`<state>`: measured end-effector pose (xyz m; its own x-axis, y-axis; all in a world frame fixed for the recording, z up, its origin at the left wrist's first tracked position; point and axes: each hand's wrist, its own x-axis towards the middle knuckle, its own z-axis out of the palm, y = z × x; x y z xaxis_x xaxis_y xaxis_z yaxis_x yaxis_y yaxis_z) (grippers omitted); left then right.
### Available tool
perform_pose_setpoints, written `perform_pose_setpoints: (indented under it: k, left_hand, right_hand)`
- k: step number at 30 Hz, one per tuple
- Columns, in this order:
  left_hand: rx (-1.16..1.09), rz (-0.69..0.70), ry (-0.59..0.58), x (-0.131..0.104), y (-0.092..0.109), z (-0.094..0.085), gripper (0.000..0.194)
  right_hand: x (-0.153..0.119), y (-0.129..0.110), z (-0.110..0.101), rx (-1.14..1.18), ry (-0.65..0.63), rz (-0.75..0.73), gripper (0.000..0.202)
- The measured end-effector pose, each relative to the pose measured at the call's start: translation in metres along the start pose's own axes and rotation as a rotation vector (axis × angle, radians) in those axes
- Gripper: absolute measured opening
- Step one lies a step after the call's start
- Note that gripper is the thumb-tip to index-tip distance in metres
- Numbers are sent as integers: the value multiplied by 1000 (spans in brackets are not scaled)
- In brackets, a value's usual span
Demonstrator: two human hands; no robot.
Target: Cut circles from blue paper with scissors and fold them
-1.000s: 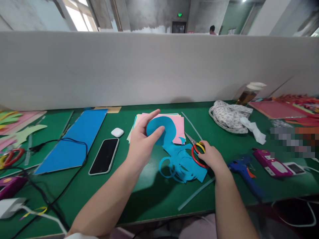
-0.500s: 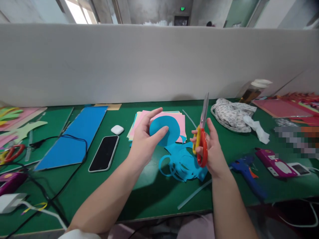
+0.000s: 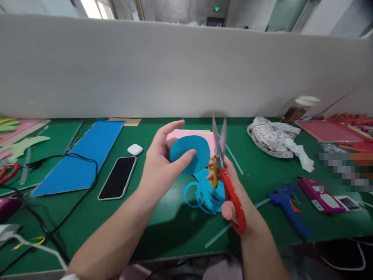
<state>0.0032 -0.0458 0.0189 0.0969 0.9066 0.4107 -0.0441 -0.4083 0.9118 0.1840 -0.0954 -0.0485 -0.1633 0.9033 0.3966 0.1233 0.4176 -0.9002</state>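
Between thumb and fingers, my left hand (image 3: 164,159) pinches a round blue paper disc (image 3: 189,153) above the table. My right hand (image 3: 233,182) grips scissors (image 3: 230,190) with red and yellow handles, my thumb through the red loop. Their blades point up and away from me, spread apart, just right of the disc's edge. Under the disc lies a heap of curled blue paper offcuts (image 3: 194,194). Behind it a stack of pink paper (image 3: 201,135) is partly covered by my left hand and the disc.
To the left lie a phone (image 3: 118,179), a white earbud case (image 3: 135,149), a blue board (image 3: 81,155) and black cables. On the right are a blue glue gun (image 3: 291,214), a purple device (image 3: 317,194), a patterned cloth (image 3: 269,136) and a bottle (image 3: 300,109). A white partition (image 3: 175,70) stands behind.
My right hand has brought the scissors leftward, closer to the disc. The blades have opened, and my thumb now sits in the red loop. The left hand still holds the disc.
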Motion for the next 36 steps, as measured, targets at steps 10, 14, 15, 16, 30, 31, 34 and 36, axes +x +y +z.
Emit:
perform_pose_setpoints:
  k: [10,14,15,16,30,31,34,36]
  left_hand:
    - [-22,-2,-52,5,3,-11,62]
    - [-29,-32,-90,5,4,-11,63]
    - [-30,-37,-96,5,4,-11,63]
    - [-31,-39,-99,5,4,-10,63]
    - [-4,-68,-118,4,3,-10,61]
    - [-3,-71,-119,5,3,-10,61]
    - [2,-74,-119,5,3,-11,61]
    - [-2,-74,-119,5,3,-12,61]
  right_hand:
    - [-1,-11,7,41,-100,126,113]
    - [-1,-10,6,81,-119,126,113]
    - [-1,-10,6,88,-116,133,113]
    - [-2,-11,6,91,-113,144,113]
    - [-2,-15,1,62,-117,217,114]
    - [-2,-14,0,59,-115,219,115]
    - [-1,-15,0,52,-106,214,114]
    - [-1,-17,0,51,-102,200,112]
